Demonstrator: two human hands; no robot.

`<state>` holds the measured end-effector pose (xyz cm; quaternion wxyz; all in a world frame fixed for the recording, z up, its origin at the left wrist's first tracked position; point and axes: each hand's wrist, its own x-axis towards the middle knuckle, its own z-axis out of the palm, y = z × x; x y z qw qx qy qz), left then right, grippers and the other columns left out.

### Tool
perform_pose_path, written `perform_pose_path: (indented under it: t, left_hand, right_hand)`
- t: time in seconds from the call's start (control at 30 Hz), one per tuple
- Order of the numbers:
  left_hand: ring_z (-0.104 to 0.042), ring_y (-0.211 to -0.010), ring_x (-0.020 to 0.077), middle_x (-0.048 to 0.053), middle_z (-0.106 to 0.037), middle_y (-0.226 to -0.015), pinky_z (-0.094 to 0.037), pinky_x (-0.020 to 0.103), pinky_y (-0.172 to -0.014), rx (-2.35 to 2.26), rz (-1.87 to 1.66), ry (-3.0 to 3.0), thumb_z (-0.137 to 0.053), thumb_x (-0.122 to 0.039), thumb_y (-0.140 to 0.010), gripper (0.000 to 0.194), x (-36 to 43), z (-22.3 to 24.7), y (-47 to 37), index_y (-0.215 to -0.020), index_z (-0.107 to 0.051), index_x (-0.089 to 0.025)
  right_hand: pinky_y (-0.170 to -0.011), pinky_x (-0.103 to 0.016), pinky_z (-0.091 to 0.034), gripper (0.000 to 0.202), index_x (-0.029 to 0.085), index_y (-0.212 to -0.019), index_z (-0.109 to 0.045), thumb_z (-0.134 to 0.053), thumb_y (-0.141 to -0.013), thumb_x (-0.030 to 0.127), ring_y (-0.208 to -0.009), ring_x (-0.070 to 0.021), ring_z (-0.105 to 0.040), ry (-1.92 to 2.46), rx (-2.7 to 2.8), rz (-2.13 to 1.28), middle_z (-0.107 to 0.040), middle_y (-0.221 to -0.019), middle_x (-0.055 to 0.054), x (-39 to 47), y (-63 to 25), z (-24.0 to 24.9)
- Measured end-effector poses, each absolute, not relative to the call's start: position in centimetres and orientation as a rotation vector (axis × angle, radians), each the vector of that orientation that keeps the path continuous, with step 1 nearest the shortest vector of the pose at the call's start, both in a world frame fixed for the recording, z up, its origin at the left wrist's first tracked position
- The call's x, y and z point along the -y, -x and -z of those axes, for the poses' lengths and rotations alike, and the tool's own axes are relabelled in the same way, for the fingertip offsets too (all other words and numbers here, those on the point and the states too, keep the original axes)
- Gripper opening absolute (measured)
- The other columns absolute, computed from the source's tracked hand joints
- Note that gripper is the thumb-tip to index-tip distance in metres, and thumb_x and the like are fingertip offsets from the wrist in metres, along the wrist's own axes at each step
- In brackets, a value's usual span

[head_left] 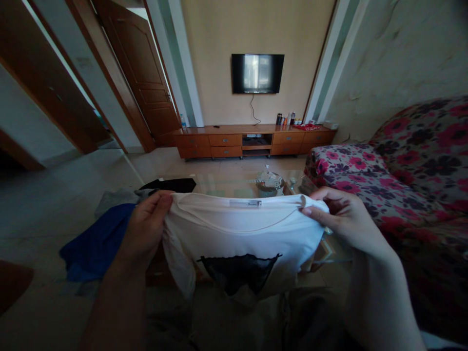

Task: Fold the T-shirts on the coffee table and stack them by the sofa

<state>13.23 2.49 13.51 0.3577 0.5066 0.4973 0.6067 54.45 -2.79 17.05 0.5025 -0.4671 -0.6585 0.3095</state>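
A white shirt (pixel 237 239) hangs stretched between my two hands, its neckline upward and a small label inside the collar. On its front is a black patch (pixel 239 273). My left hand (pixel 150 224) is closed on the shirt's left shoulder by the neckline. Thumb and fingers of my right hand (pixel 341 214) pinch the opposite shoulder. The lower part of the shirt drops into shadow toward my lap. Beside my left hand lie a blue garment (pixel 98 243) and a black garment (pixel 171 185).
Behind the shirt is a glass-topped table (pixel 208 183) with a basket (pixel 268 187) on it. A flowered sofa (pixel 409 170) stands at the right. Along the far wall runs a wooden cabinet (pixel 224 141) holding bottles, below a television (pixel 258 73). A wooden door (pixel 141 73) is at the left.
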Motion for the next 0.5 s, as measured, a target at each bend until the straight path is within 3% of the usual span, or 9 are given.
perform_pose_path:
  t: [0.23, 0.4, 0.5]
  left_hand:
    - [-0.059, -0.079, 0.0164, -0.001, -0.070, -0.090, -0.043, 0.023, -0.069, -1.388, -1.465, -1.548, -0.071, -0.048, -0.088, 0.032, -2.3, -13.8, -12.6, -0.104, -0.071, -0.021]
    - [-0.062, -0.084, 0.0170, -0.002, -0.070, -0.093, -0.043, 0.023, -0.073, -1.565, -1.408, -1.875, -0.063, -0.047, -0.093, 0.028, -2.0, -14.4, -11.6, -0.101, -0.072, -0.021]
    - [-0.064, -0.085, 0.0193, -0.001, -0.072, -0.095, -0.044, 0.025, -0.073, -1.653, -1.307, -1.963, -0.060, -0.050, -0.094, 0.031, -2.1, -14.4, -11.1, -0.103, -0.072, -0.023]
  right_hand:
    - [-0.051, -0.027, -0.047, 0.020, 0.024, -0.084, -0.074, -0.081, -0.084, 0.043, -0.063, -0.0157, -0.059, 1.096, 1.544, -0.563, -0.070, -0.077, -0.001, 2.8, -54.9, -16.7]
    - [-0.066, -0.035, -0.055, 0.013, 0.029, -0.084, -0.077, -0.080, -0.085, 0.042, -0.082, -0.0224, -0.064, 1.075, 1.584, -0.322, -0.071, -0.091, -0.004, 2.9, -54.5, -17.0]
    - [-0.064, -0.036, -0.055, 0.011, 0.031, -0.087, -0.078, -0.079, -0.086, 0.042, -0.078, -0.0229, -0.064, 1.120, 1.551, -0.275, -0.071, -0.086, -0.003, 3.2, -54.0, -17.2]
